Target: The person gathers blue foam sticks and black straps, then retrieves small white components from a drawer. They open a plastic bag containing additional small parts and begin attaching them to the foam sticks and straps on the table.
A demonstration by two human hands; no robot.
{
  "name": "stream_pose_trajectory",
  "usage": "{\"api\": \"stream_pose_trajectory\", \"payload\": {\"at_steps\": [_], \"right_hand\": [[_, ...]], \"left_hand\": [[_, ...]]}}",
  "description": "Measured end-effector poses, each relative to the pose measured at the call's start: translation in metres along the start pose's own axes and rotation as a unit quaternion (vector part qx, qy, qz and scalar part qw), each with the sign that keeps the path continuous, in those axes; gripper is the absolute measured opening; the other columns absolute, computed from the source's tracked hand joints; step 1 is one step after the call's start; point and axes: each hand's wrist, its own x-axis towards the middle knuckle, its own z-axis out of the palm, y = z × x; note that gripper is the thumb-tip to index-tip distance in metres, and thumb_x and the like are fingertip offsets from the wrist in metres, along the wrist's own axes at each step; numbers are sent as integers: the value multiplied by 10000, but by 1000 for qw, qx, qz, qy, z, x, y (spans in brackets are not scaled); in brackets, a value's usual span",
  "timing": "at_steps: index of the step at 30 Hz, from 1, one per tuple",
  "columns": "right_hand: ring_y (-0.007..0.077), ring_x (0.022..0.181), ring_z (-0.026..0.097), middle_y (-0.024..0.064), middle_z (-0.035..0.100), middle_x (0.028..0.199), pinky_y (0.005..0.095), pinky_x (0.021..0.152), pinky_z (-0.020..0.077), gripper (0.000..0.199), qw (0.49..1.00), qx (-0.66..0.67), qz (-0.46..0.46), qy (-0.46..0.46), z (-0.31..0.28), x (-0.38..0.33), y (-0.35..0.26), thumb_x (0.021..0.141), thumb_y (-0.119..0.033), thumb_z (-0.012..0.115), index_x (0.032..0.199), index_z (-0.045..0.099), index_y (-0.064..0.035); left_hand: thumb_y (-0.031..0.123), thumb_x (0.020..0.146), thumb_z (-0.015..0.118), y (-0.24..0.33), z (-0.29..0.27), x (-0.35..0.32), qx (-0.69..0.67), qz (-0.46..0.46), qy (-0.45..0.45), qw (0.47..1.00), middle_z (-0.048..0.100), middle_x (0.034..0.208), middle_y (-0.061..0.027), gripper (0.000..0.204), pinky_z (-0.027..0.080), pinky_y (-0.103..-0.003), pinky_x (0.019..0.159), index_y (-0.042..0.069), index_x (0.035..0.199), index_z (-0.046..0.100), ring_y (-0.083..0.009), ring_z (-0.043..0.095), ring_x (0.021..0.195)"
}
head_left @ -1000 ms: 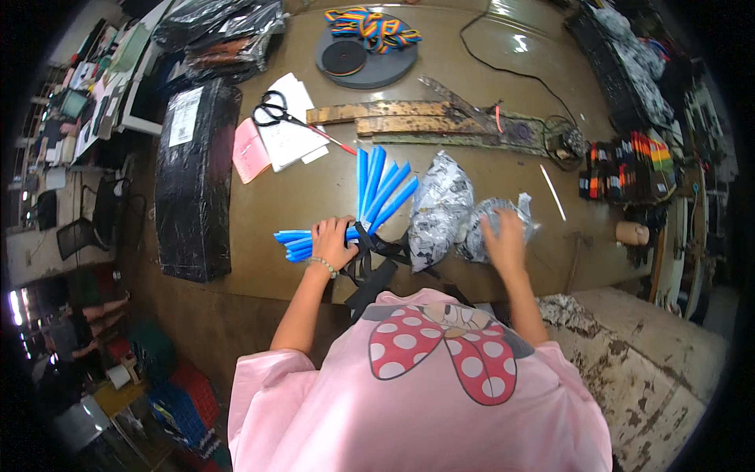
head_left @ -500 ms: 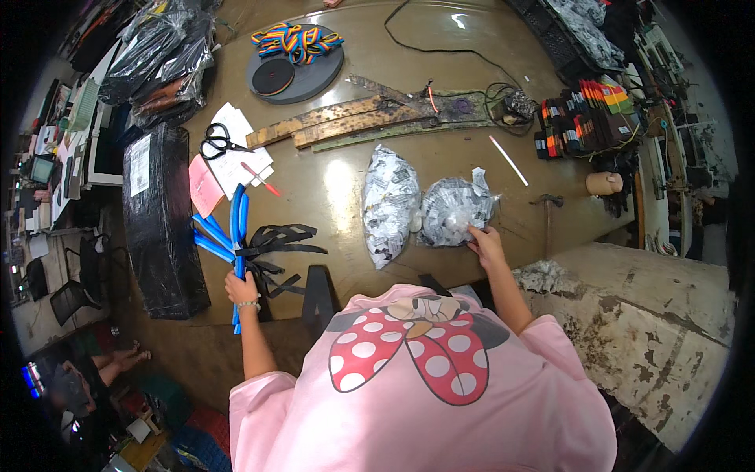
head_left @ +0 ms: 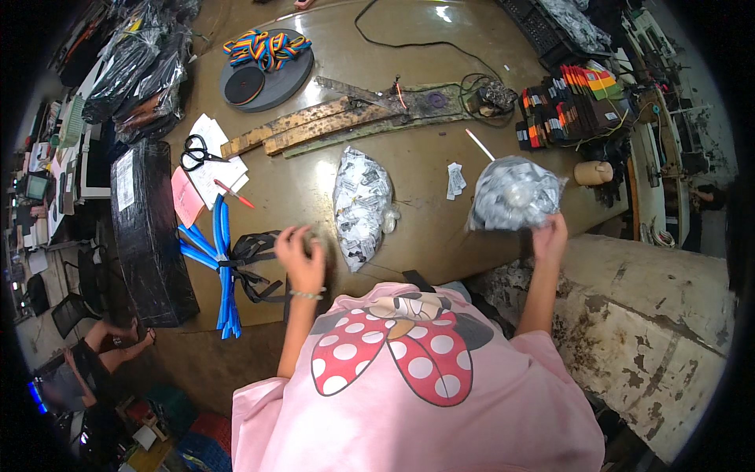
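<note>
At the right side of the brown table (head_left: 425, 244), the person's right hand (head_left: 550, 234) pinches the lower corner of a grey bag (head_left: 515, 193); it is blurred, and from where I stand I can't tell whether it touches the tabletop. The left hand (head_left: 301, 259) has its fingers bent and loosely parted, between some black straps (head_left: 255, 256) and a second bag (head_left: 362, 208) that lies near the middle. Those straps meet a bundle of blue tubes (head_left: 226, 299) on the left. White slips (head_left: 454, 181) lie between the two bags. Beyond the tubes, scissors (head_left: 197, 153) lie partly over white paper (head_left: 211, 177), near a red pen (head_left: 234, 193). Striped ribbon (head_left: 263, 49) sits on a grey reel (head_left: 295, 79) farther back.
</note>
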Motion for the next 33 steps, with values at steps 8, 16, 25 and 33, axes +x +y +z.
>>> {"api": "stream_pose_trajectory", "payload": {"at_steps": [8, 16, 25, 33], "right_hand": [[207, 737, 554, 86, 555, 808, 376, 722, 491, 195, 923, -362, 43, 125, -51, 23, 74, 775, -117, 586, 940, 539, -24], [314, 966, 506, 185, 493, 1136, 414, 850, 401, 490, 614, -718, -325, -25, -22, 50, 63, 730, -179, 669, 1167, 497, -37], [315, 971, 543, 189, 560, 1043, 362, 882, 411, 427, 667, -681, -294, -64, 46, 13, 30, 708, -110, 634, 1089, 505, 34], [240, 998, 503, 117, 506, 1050, 311, 866, 404, 356, 730, -540, -246, -339, 122, -93, 71, 671, -14, 579, 1022, 529, 21]], "left_hand": [[132, 609, 677, 54, 44, 24, -128, -11, -138, 982, 401, 1264, -210, 671, 369, -428, 955, 99, 1242, 458, -393, 423, 1143], [61, 620, 566, -5, -26, 47, 46, 24, -66, 996, 498, 1180, -199, 574, 383, -430, 923, 76, 1191, 512, -374, 480, 1080], [5, 688, 537, 51, -43, 36, -157, 90, -45, 983, 586, 1006, -95, 300, 409, -395, 851, 85, 967, 613, -284, 543, 962], [45, 749, 614, 102, -4, 25, -366, 225, -173, 886, 455, 1229, -132, 485, 436, -373, 897, 107, 1218, 505, -265, 494, 1102]]}}
